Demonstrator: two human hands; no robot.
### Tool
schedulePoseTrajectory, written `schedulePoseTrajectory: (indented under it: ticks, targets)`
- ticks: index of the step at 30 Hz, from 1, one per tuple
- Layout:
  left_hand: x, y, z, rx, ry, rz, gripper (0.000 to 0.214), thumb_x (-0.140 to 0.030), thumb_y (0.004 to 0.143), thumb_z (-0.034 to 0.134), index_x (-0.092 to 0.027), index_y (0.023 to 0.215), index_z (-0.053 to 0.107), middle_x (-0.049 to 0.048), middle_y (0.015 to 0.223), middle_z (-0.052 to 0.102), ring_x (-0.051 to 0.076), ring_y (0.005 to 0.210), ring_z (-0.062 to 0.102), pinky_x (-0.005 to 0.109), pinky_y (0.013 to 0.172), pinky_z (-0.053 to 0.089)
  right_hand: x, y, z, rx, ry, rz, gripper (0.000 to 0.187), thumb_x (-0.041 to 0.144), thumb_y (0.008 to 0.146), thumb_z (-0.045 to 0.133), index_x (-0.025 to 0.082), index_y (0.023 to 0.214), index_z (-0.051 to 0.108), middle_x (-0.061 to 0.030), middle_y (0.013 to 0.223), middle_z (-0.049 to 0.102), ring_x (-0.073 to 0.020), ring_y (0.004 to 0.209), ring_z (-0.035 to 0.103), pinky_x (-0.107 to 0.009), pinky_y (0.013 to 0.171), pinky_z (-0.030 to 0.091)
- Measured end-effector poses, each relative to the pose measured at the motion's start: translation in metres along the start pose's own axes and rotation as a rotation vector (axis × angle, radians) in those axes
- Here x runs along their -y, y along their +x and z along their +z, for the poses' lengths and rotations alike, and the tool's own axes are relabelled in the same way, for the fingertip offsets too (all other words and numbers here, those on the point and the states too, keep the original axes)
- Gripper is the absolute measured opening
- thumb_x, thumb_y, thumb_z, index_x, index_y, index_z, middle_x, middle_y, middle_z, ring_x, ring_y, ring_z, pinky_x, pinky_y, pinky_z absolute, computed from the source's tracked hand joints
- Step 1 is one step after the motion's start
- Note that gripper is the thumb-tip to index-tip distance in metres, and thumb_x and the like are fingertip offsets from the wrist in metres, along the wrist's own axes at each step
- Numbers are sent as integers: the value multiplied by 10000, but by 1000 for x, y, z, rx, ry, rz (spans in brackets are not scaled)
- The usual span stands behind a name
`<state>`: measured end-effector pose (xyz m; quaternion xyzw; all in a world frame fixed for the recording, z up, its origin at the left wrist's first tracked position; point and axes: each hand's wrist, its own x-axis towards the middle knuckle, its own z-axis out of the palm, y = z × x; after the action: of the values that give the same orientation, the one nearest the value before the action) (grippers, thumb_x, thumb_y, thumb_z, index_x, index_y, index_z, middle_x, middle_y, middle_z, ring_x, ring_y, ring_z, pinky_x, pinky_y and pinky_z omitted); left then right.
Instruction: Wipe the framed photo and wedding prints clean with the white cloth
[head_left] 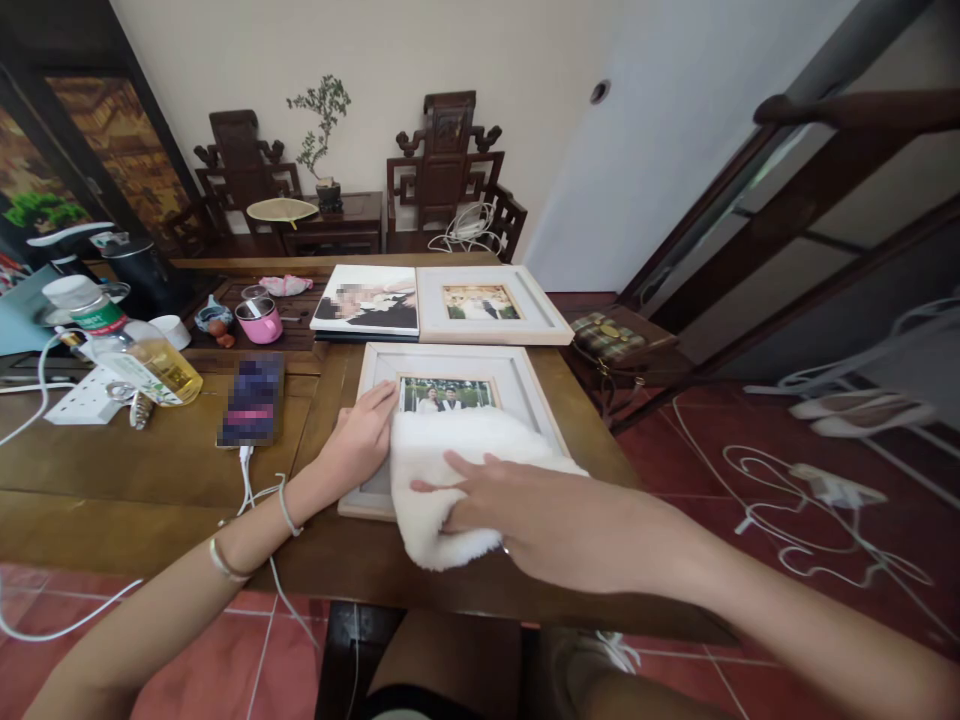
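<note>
- Picture frame [514,375], one: lies flat, photo upward, on the counter [172,470] toward its right end, between the far edge and the near edge; its lower part is mostly covered.
- White cloth [435,450], one, fluffy: spread over the frame's lower part, a fold hanging past the frame toward the counter's near edge.
- Right hand [510,505]: holds the cloth from above, some fingers extended, others bent into it, presumably to keep it pressed against the frame.
- Left hand [364,435]: laid loosely over the frame's left side, fingers extended, apparently to steady it.
- Second frame [544,300] and photo panel [367,300]: side by side along the far edge, probably to leave working room in front.
- Phone [250,400]: left of the frame, its charging cable [246,470] running toward the near edge.
</note>
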<state>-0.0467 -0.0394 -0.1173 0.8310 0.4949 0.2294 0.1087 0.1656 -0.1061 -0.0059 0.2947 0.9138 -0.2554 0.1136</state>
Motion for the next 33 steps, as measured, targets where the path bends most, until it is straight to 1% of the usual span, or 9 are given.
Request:
schedulePoseTrajectory:
  ticks: [4,9,12,15,20,26,28,30,33]
  targets:
    - [-1,-1,2,-36,-52,-28,396,-187,941,338,-150,1287,527,116,1415,478,245,1331,421,452,1113,350,-23,13,2,-84,-34,90,711,-107,634,352,223,1200,629,-62,1304,600,-289,1369,311,-493,1067,348]
    - [-7,-1,-3,-150,-209,-68,398,-273,970,312,-159,1292,516,98,1402,495,202,1330,424,404,1137,319,-28,53,10,-249,-182,258,727,-110,661,383,153,1323,527,-95,1528,289,-450,1383,145,-680,1025,275]
    - [-12,0,-10,-198,-290,-97,415,-283,970,293,-122,1272,529,111,1383,514,197,1312,444,380,1134,323,-5,63,11,-165,-186,230,658,-94,671,439,134,1273,572,-87,1542,247,-501,1359,157,-705,1015,267]
    - [-13,0,-12,-210,-330,-114,420,-292,979,274,-130,1263,538,100,1362,538,193,1294,466,390,1126,331,18,54,12,-57,-154,116,616,-74,657,487,151,1215,620,-69,1538,262,-503,1357,166,-704,1023,259]
    - [-12,-3,-4,-75,-181,-53,422,-298,971,331,-134,1332,477,113,1447,437,228,1371,358,434,1142,289,15,21,20,6,-45,82,621,-88,619,472,166,1152,665,-58,1525,285,-449,1389,88,-700,1056,191]
    - [-9,-5,0,-14,-42,10,432,-254,944,406,-139,1360,444,130,1456,420,252,1379,343,469,1117,322,-36,-39,23,-83,-16,217,581,-107,553,384,205,895,734,-29,1385,524,-365,1385,244,-602,1071,264]
    - [-9,-4,0,-4,-22,25,419,-241,933,426,-131,1334,478,133,1440,443,258,1368,362,466,1110,334,-57,-58,10,-129,53,261,547,-94,589,358,207,840,739,-57,1177,677,-315,1280,454,-507,1032,362]
    - [-9,-3,0,-1,-13,26,402,-232,926,440,-125,1306,511,133,1422,467,260,1358,379,459,1109,339,-75,-69,-11,-153,138,277,545,-70,611,348,205,870,741,-49,976,729,-232,978,655,-363,871,483]
    - [-8,-2,0,2,-17,19,395,-217,921,447,-115,1293,528,132,1404,488,259,1347,398,448,1112,341,-91,-58,-44,-460,58,353,482,-36,697,332,147,891,733,-65,887,727,-194,782,668,-328,742,493]
